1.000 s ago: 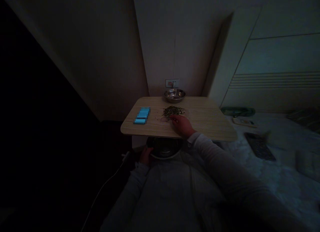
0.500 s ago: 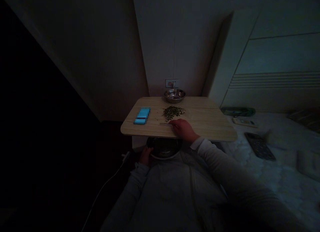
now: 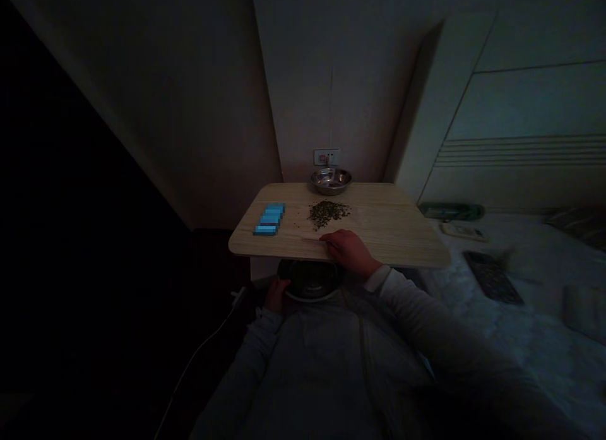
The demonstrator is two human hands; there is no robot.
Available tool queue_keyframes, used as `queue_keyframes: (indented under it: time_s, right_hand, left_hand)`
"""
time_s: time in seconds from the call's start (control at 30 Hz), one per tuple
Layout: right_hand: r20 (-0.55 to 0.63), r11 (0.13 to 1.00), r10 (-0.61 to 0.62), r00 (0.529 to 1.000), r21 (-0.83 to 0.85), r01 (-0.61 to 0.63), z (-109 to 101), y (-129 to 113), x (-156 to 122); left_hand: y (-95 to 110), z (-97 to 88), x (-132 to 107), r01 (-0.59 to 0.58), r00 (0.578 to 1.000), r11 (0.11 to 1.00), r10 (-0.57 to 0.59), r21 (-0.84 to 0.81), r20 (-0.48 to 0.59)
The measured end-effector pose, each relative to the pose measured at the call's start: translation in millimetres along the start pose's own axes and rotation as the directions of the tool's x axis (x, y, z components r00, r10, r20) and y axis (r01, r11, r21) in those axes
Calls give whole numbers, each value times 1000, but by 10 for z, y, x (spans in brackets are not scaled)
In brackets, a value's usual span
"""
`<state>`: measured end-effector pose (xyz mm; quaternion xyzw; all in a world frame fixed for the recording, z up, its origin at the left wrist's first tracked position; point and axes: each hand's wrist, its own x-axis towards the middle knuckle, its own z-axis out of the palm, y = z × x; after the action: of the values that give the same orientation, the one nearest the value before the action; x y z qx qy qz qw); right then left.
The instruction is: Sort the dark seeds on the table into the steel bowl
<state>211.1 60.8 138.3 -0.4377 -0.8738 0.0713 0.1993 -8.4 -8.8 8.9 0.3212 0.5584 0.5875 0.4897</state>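
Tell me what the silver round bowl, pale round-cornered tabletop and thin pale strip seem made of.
Silver round bowl: probably polished stainless steel, given its mirror-like highlights.
Pale round-cornered tabletop: wood or wood-look laminate, seemingly matte, with grain lines.
Thin pale strip in the right hand: perhaps metal or plastic; too dim to settle.

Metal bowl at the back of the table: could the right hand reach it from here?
Probably yes: only the low dark pile seems to lie between the right hand and the metal bowl, though that hand holds a thin strip.
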Motion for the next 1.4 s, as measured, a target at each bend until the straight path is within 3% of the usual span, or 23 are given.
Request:
queue_keyframes:
  time_s: [0.1, 0.33, 0.57, 0.73, 0.87, 1.0, 1.17, 1.3, 1.4]
  right_hand:
    - [-19, 1000, -1, 1000, 3, 1, 17, 12, 2]
    - [-38, 999, 19, 999, 26, -18, 36, 30, 8]
    - [-69, 995, 10, 998, 96, -3, 63, 71, 33]
    - [-48, 996, 49, 998, 77, -46, 42, 58, 80]
    - [-12, 996, 81, 997, 31, -81, -6, 48, 129]
    - [-7, 992, 127, 992, -7, -127, -33, 95, 146]
    - [-106, 973, 190, 976, 155, -172, -20, 78, 129]
    - [-39, 944, 219, 975, 260, -202, 37, -97, 117]
    - [1, 949, 225, 974, 228, -220, 88, -231, 111]
  left_hand:
    - [-23, -14, 8, 10, 999, 1000, -11, 17, 31]
    - [-183, 11, 92, -25, 998, 999, 24, -26, -54]
    - [-256, -121, 114, -187, 982, 980, 188, 68, -12]
    - [-211, -63, 128, -64, 998, 998, 64, 15, -15]
    - [-161, -34, 109, -28, 1000, 999, 28, 40, 10]
    - [-157, 10, 78, -12, 999, 1000, 11, -16, -51]
    - [-91, -79, 57, -51, 999, 998, 51, 29, 18]
    - [-42, -170, 64, -61, 997, 996, 57, 73, 48]
    - [-58, -105, 60, -41, 998, 998, 39, 43, 40]
